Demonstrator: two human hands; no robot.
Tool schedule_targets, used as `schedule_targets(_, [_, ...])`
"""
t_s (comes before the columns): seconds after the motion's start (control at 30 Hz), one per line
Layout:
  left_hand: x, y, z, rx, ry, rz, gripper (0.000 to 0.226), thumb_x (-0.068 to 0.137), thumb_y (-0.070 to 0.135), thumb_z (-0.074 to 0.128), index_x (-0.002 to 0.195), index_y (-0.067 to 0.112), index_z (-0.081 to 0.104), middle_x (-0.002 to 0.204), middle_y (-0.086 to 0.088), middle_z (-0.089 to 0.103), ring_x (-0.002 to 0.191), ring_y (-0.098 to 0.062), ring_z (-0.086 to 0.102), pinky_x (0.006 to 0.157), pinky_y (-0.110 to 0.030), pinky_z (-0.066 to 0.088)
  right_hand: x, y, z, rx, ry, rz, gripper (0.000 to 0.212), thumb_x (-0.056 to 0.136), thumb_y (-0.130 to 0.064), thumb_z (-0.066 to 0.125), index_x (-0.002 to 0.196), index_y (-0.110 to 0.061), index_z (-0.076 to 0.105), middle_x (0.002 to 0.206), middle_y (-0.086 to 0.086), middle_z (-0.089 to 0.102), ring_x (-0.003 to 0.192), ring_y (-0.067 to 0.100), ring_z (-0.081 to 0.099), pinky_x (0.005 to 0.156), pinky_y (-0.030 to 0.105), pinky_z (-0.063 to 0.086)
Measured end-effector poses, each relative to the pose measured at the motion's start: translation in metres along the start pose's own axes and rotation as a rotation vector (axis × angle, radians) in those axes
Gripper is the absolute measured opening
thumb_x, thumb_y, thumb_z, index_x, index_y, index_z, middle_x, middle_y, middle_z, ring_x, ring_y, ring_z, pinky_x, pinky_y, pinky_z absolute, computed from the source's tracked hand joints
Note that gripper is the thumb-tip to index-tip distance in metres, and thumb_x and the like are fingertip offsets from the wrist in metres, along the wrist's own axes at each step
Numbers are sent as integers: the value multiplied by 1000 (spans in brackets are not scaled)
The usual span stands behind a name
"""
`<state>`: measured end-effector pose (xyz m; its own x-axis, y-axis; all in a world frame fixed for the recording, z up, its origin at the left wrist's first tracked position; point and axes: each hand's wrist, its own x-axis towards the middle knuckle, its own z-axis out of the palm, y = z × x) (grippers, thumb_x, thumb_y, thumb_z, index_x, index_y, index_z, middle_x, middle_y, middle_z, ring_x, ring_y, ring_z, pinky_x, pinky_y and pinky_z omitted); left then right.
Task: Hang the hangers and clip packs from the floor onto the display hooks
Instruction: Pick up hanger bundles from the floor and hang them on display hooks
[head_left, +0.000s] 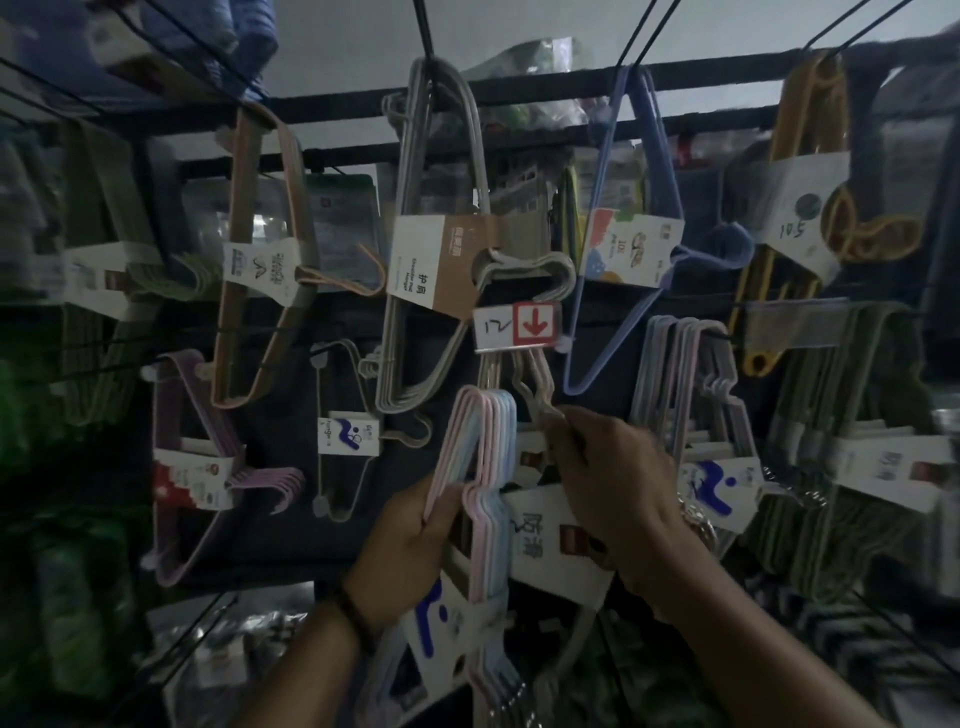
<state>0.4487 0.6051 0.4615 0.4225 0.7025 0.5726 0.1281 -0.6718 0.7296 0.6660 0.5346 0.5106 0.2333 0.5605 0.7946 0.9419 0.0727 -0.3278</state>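
My left hand (415, 540) grips a pack of pink and pale blue hangers (480, 467) by its upper part; a white card sleeve with a blue mark (441, 618) wraps the pack lower down. My right hand (608, 478) pinches the lower bend of beige hangers (530, 384) that hang from the display hook under a price tag with a red arrow (519, 325). A white card with dark characters (545, 535) sits between my hands, partly hidden by my right wrist.
Hanger packs crowd the dark wire rack: a grey pack with a brown card (441, 260), a blue one (623, 249), yellow ones (800, 208), a purple one (197, 467) and pastel ones (691, 405). Bagged goods lie low on the left (228, 654).
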Motion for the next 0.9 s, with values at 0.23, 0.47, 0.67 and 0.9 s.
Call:
schedule_targets(0.23, [11,-1,-4,94,-39,-31,29,108,36,47,131,41,63,112,36,72,111,12,66,91,-7,49,28,7,42,-65,-162,105,33,109,-46,41,107,-28,69,80,-4,70,64,22,65,56,33,52])
schedule_targets(0.47, [4,-16,-7,282,33,-84,33,112,36,43,139,51,54,70,20,71,63,-3,65,60,-23,54,73,10,78,-55,-317,271,33,108,-39,48,86,-21,66,77,0,67,66,21,68,62,44,64])
schedule_targets(0.67, [-3,-14,-11,237,116,-159,34,111,29,46,139,41,61,69,1,69,57,-16,64,61,-39,58,91,11,96,-170,-398,250,16,105,-17,56,108,-9,69,104,11,72,93,29,73,73,38,63])
schedule_targets(0.9, [-7,-20,-11,189,151,-163,29,111,27,47,120,49,63,70,12,73,52,-6,57,56,-30,52,89,17,86,-120,-456,240,29,107,-33,53,97,-11,69,89,9,66,79,29,64,69,36,54])
